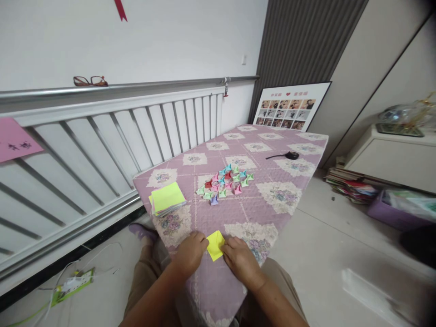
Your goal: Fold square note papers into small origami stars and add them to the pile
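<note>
A small yellow sheet of origami paper (pixel 215 245), with a crease showing near its top, lies at the near end of the table between my hands. My left hand (pixel 191 252) has its fingers curled and closed on the paper's left corner. On the opposite corner, the bent fingers of my right hand (pixel 240 260) pinch the paper's edge. Farther up the cloth sits a cluster of small folded paper pieces (pixel 222 181) in green, pink, red, blue and purple. To the left lies a stack of square paper (pixel 168 198) with a yellow-green sheet on top.
A purple floral tablecloth (pixel 235 215) covers the table. A black coiled strap or tape (pixel 292 155) lies at its far right. A white radiator (pixel 143 131) runs along the left, with glasses (pixel 90 81) on the pipe above. A photo board (pixel 289 106) leans behind the table.
</note>
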### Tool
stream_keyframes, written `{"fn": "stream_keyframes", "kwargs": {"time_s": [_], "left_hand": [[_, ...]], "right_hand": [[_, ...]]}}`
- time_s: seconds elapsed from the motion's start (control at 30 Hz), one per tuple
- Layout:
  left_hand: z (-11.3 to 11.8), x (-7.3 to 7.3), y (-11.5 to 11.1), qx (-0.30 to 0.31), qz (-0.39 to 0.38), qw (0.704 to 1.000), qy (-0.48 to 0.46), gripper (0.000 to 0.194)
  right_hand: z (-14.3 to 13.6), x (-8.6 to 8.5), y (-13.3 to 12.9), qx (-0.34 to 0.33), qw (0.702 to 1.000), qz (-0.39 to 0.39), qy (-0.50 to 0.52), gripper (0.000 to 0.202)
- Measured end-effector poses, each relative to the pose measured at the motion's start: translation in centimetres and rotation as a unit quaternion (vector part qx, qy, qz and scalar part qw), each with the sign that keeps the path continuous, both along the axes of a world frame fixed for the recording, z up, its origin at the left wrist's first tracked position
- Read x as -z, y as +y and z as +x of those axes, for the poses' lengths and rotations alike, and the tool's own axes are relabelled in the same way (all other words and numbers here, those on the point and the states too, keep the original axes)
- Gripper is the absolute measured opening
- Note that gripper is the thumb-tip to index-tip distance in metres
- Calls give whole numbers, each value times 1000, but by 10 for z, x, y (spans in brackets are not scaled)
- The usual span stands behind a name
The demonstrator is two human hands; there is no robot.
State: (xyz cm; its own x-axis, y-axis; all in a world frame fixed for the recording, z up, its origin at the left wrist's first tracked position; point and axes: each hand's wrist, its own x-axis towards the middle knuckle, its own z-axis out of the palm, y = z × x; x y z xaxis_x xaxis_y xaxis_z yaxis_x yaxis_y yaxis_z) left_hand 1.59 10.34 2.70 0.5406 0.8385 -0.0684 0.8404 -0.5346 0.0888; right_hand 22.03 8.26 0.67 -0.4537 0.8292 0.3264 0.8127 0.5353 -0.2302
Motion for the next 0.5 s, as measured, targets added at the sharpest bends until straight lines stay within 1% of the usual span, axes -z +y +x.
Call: {"fn": "stream_keyframes", "kwargs": {"time_s": [0.17,0.3,0.37,0.4,0.43,0.5], "left_hand": [[2,-4,-20,5,5,999,32,37],[3,-2,-37,13,24,998,53,42],[3,-1,-40,9,26,998,54,43],[3,0,-41,6,21,998,54,44],[2,0,-40,3,17,998,54,45],[1,1,-38,3,16,999,50,46]], "right_hand": [[4,-6,-8,-28,1000,-12,7,15],[7,-7,-16,-20,999,-32,26,21],[8,-6,-17,-5,997,-47,54,22],[8,-6,-17,8,996,-58,71,19],[8,-5,-15,26,993,-69,88,15],[6,-5,-9,69,987,-82,116,14]]}}
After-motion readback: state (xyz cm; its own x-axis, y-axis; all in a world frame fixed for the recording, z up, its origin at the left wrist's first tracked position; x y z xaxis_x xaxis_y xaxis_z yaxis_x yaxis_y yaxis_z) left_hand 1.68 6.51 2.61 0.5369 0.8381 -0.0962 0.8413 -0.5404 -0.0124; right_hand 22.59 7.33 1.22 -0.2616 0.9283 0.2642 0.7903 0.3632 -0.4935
